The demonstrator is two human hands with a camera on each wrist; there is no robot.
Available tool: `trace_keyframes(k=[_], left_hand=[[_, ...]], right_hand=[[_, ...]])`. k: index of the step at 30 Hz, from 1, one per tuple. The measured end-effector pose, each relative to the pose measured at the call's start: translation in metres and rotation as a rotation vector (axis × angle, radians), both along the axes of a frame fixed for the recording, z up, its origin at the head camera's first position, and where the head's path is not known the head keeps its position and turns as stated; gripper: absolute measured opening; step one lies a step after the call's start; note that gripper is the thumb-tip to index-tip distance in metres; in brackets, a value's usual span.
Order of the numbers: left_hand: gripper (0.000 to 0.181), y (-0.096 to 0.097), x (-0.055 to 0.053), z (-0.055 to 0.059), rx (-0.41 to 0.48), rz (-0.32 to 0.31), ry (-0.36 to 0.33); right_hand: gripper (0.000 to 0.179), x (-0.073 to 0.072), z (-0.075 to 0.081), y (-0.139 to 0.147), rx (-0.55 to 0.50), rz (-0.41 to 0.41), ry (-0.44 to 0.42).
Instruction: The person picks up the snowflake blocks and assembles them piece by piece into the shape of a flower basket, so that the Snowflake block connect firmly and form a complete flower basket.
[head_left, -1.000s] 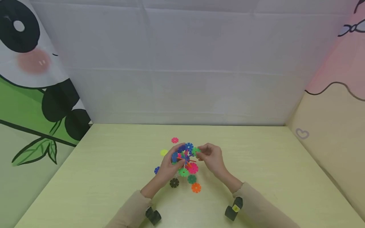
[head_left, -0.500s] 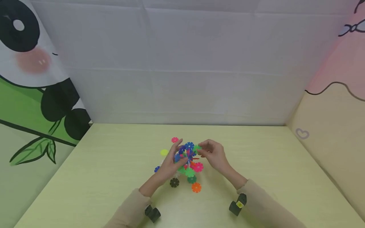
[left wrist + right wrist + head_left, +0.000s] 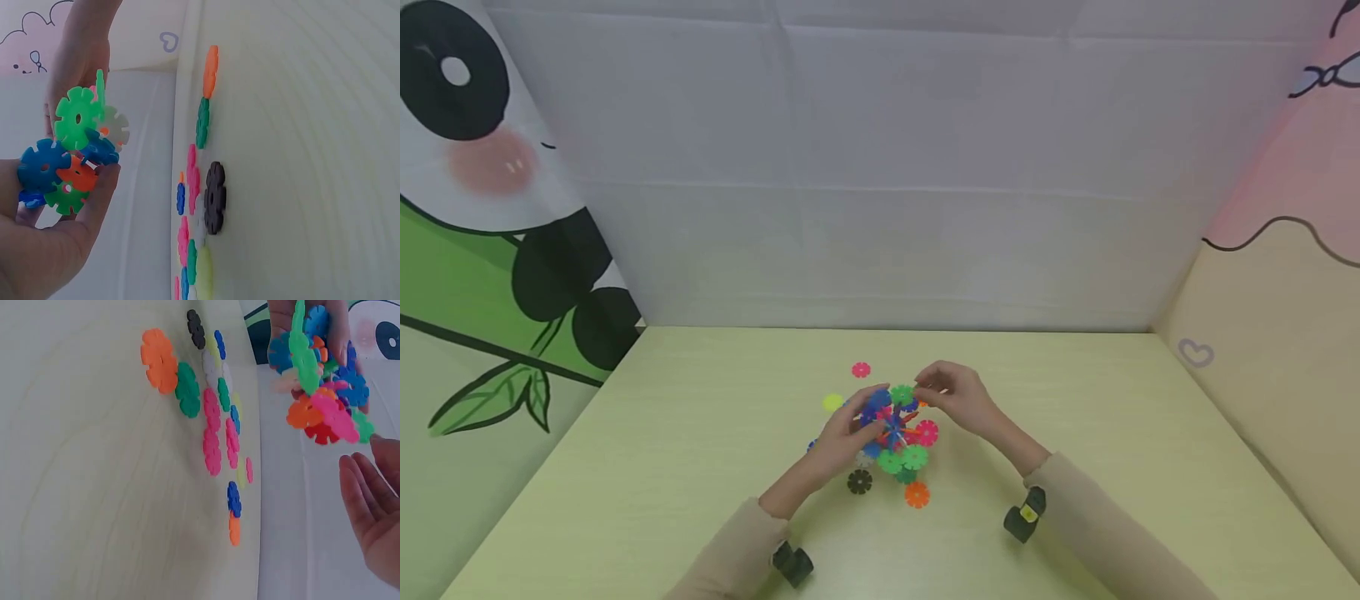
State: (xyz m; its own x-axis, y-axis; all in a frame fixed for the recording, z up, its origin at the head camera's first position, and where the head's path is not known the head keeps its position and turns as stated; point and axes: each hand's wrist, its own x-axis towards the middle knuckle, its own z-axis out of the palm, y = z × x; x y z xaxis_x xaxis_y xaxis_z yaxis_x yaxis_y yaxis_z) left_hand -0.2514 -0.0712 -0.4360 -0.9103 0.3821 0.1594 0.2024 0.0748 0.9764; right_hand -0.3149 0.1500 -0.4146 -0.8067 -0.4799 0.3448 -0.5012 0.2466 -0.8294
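- My L hand point(image 3: 842, 433) has thumb + fingers curled round the disc cluster point(image 3: 893, 429), held up off the table point(image 3: 662, 467), well apart from it. Main risk, I'd say: squeezing too hard → slotted joints twist or pop.
- Opp. risk: grip too light → cluster could swivel in my L hand when I push on the far side.
- My R hand point(image 3: 955, 398) is half-curled, fingertips right by the top green disc point(image 3: 902, 395). Can't tell if I'm pinching it or just touching. If it's only loosely seated, a nudge might knock it off.
- Pink disc point(image 3: 335, 417) + orange disc point(image 3: 304, 412) jut out on my R-hand side; knuckles could catch them, esp. if I come in at an angle.
- Pieces are packed tight, so free slots are prob. hard to see; misaligned push = bent edge or no lock.
- If cluster slips, it'd prob. land on the loose pieces below, e.g. black disc point(image 3: 860, 482), dk green disc point(image 3: 906, 476), loose orange disc point(image 3: 917, 495), & scatter them.
- Dk green disc lies just beside the cluster's lower edge in head view, so easy to mix up w/ attached ones.
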Motion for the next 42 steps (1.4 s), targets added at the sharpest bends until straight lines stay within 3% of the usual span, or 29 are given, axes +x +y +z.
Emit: trace_keyframes(k=[7,13,17,23,29,33,38,42], left_hand=[[0.049,-0.02,-0.002,0.001,-0.042,0.114,-0.06],[0.048,-0.031,0.0,0.001,-0.065,0.145,-0.078],[0.048,-0.033,0.002,0.002,-0.076,0.149,-0.093],[0.047,-0.032,0.003,0.004,-0.074,0.147,-0.099],[0.048,-0.027,0.005,0.01,-0.047,0.167,-0.123],[0.047,-0.022,0.007,0.016,-0.009,0.172,-0.133],[0.049,-0.013,0.005,0.018,0.034,0.146,-0.132],[0.048,-0.007,0.004,0.018,0.048,0.142,-0.124]], right_hand=[[0.023,-0.032,-0.025,0.014,0.216,-0.039,-0.041],[0.034,-0.063,-0.058,0.009,0.373,-0.047,-0.145],[0.029,-0.069,-0.063,0.004,0.46,-0.07,-0.168],[0.022,-0.061,-0.051,0.003,0.505,-0.069,-0.181],[0.019,-0.05,-0.039,0.01,0.437,-0.107,-0.174],[0.016,-0.034,-0.027,0.011,0.259,-0.11,-0.164],[0.016,-0.002,-0.003,0.005,-0.031,-0.109,-0.235],[0.017,0.018,0.012,-0.003,-0.112,-0.132,-0.239]])
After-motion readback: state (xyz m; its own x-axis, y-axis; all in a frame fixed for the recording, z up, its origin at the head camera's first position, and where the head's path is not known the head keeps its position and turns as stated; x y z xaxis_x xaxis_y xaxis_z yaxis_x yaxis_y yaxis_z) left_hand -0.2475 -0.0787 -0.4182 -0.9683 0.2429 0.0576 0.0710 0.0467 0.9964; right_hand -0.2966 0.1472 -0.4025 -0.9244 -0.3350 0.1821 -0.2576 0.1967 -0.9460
